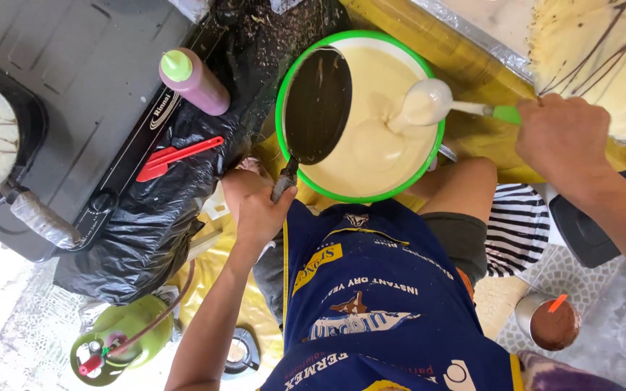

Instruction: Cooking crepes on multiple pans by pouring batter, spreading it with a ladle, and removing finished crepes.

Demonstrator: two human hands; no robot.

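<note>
Left hand (259, 210) clamped on handle of dark frying pan (318, 103), tilted over green-rimmed bowl (281, 137) of pale batter (378, 145). Right hand (563, 137) closed on green-handled ladle (429, 103), scoop full, over same bowl. Squeeze bottle (193, 81), red spatula (175, 156) left of bowl on stove (88, 80).

A white label (164, 110) sits on the dark stove edge (beside the pink squeeze bottle (195, 81)).
</note>
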